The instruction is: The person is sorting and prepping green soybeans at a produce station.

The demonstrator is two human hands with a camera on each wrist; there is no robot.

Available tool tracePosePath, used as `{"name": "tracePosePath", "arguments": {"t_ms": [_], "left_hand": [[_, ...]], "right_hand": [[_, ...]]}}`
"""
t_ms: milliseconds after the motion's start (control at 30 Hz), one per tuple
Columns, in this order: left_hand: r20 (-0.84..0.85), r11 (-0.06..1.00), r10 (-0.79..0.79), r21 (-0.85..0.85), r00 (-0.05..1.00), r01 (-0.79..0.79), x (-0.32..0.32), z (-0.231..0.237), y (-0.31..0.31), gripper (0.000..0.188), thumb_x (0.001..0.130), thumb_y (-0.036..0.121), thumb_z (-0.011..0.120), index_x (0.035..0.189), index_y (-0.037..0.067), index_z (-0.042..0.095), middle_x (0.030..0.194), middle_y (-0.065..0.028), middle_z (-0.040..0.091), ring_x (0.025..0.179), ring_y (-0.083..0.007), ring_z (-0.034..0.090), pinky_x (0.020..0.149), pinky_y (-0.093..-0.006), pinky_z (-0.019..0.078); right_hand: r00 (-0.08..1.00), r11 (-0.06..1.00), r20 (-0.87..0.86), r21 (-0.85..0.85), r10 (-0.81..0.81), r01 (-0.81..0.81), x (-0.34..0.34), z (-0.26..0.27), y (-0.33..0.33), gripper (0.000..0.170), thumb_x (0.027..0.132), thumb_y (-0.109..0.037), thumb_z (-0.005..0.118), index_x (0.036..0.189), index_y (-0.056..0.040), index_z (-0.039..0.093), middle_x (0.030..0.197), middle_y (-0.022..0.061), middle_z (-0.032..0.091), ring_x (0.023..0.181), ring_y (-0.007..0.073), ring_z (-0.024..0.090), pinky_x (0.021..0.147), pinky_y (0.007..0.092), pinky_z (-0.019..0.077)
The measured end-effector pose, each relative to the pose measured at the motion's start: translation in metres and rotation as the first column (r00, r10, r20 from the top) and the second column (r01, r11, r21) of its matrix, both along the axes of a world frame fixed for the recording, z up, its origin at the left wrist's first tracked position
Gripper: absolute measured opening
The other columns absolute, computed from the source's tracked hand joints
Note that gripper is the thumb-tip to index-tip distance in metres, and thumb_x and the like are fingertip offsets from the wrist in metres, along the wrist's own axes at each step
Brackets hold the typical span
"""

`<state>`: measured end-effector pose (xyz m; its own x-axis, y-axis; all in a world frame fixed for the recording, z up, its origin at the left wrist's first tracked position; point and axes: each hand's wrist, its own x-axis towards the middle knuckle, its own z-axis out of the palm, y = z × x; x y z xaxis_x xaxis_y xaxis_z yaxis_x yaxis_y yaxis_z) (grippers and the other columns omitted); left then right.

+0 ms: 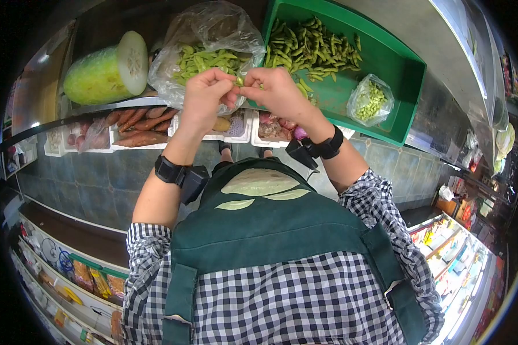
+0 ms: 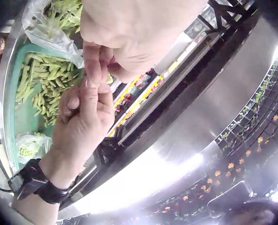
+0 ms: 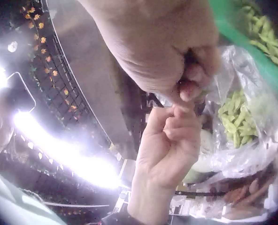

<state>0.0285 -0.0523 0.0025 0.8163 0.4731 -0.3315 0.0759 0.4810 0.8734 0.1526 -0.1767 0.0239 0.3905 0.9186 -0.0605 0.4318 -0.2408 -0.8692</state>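
Note:
In the head view my left hand (image 1: 203,99) and right hand (image 1: 277,95) meet fingertip to fingertip, pinching a small green edamame pod (image 1: 240,81) between them. Much of the pod is hidden by the fingers. Just beyond the left hand lies an open clear plastic bag (image 1: 216,23) with green pods (image 1: 207,59) in it. Past the right hand stands a green tray (image 1: 334,95) with a heap of darker pods (image 1: 313,49). A small clear bag of shelled beans (image 1: 371,103) sits at the tray's right side.
A cut winter melon (image 1: 98,77) lies left of the plastic bag. Below the counter edge are white boxes with sweet potatoes (image 1: 144,129) and reddish onions (image 1: 273,127). Shelves of packaged goods (image 1: 83,273) stand behind at the left, and a lit display case (image 1: 452,259) at the right.

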Motion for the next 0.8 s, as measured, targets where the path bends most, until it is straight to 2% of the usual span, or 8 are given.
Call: {"name": "tracePosePath", "arguments": {"t_ms": [33,133,300,367,400,533,667,800], "left_hand": [[-0.013,0.998,0.010,-0.056,1.000,-0.011,0.000,0.004,0.003,0.006,0.080,0.000,0.053,0.080,-0.001,0.060,0.071,-0.0077,0.062,0.056,-0.0110,0.056,0.051,-0.0223,0.0472],[-0.038,0.998,-0.044,-0.042,0.998,0.042,0.000,0.008,0.012,0.008,0.082,0.002,0.051,0.087,0.001,0.058,0.074,-0.0075,0.061,0.058,-0.0104,0.054,0.052,-0.0233,0.0446],[-0.029,0.988,-0.124,-0.093,0.992,0.121,-0.001,0.006,0.023,0.008,0.082,0.003,0.052,0.085,0.001,0.059,0.072,-0.0068,0.061,0.059,-0.0103,0.055,0.052,-0.0230,0.0460],[-0.035,0.989,-0.111,-0.104,0.993,0.107,0.001,0.001,0.026,0.008,0.082,0.003,0.052,0.083,0.001,0.060,0.071,-0.0064,0.061,0.059,-0.0103,0.057,0.051,-0.0226,0.0471],[-0.063,0.990,-0.101,-0.107,0.993,0.093,0.001,-0.001,0.027,0.008,0.082,0.003,0.052,0.083,0.001,0.060,0.071,-0.0062,0.061,0.058,-0.0101,0.057,0.051,-0.0224,0.0468],[-0.146,0.995,-0.067,-0.087,0.987,0.054,0.005,-0.016,0.028,0.007,0.081,0.002,0.052,0.082,0.000,0.060,0.071,-0.0065,0.061,0.058,-0.0099,0.056,0.051,-0.0227,0.0473],[-0.181,0.998,-0.060,-0.046,0.982,0.052,0.010,-0.021,0.025,0.007,0.081,0.002,0.053,0.082,0.000,0.059,0.071,-0.0066,0.061,0.058,-0.0100,0.056,0.051,-0.0231,0.0482],[-0.198,0.998,0.031,0.066,0.980,-0.018,0.013,-0.038,0.033,0.013,0.083,0.003,0.053,0.095,-0.001,0.059,0.076,-0.0074,0.062,0.061,-0.0094,0.056,0.052,-0.0216,0.0458]], "right_hand": [[0.978,1.000,-0.209,0.016,0.016,-0.013,0.003,-0.001,0.002,0.017,0.078,-0.015,0.066,0.074,-0.0017,0.058,0.064,0.0064,0.060,0.049,0.0136,0.057,0.047,0.0278,0.0443],[0.908,0.999,-0.419,-0.029,0.001,-0.015,0.003,-0.001,0.005,0.015,0.082,-0.015,0.066,0.077,-0.0030,0.058,0.062,-0.0016,0.055,0.055,0.0033,0.052,0.046,0.0192,0.0384],[0.835,0.998,-0.550,0.041,-0.014,0.044,-0.002,-0.018,0.016,0.021,0.083,-0.019,0.066,0.074,-0.0022,0.057,0.059,0.0007,0.054,0.047,0.0060,0.048,0.043,0.0200,0.0369],[0.375,0.995,-0.927,0.048,0.013,0.083,0.000,-0.032,0.016,0.017,0.087,-0.019,0.061,0.079,-0.0031,0.058,0.058,0.0011,0.053,0.043,0.0052,0.042,0.040,0.0188,0.0313],[0.330,0.994,-0.944,0.053,0.017,0.100,-0.002,-0.037,0.016,0.016,0.089,-0.018,0.057,0.083,-0.0036,0.059,0.058,0.0016,0.053,0.041,0.0051,0.038,0.038,0.0187,0.0286],[0.500,0.998,-0.865,-0.009,-0.043,0.070,-0.002,-0.047,0.016,0.016,0.090,-0.016,0.054,0.084,-0.0030,0.060,0.060,0.0027,0.055,0.044,0.0049,0.040,0.040,0.0178,0.0314],[0.513,0.995,-0.857,-0.006,-0.055,0.096,0.000,-0.054,0.007,0.016,0.090,-0.016,0.053,0.086,-0.0024,0.061,0.063,0.0031,0.057,0.046,0.0048,0.042,0.042,0.0180,0.0329],[0.408,0.960,-0.903,-0.013,-0.131,0.279,0.015,-0.058,-0.018,0.019,0.090,-0.018,0.054,0.092,-0.0002,0.061,0.065,0.0025,0.056,0.050,0.0055,0.040,0.043,0.0185,0.0295]]}}
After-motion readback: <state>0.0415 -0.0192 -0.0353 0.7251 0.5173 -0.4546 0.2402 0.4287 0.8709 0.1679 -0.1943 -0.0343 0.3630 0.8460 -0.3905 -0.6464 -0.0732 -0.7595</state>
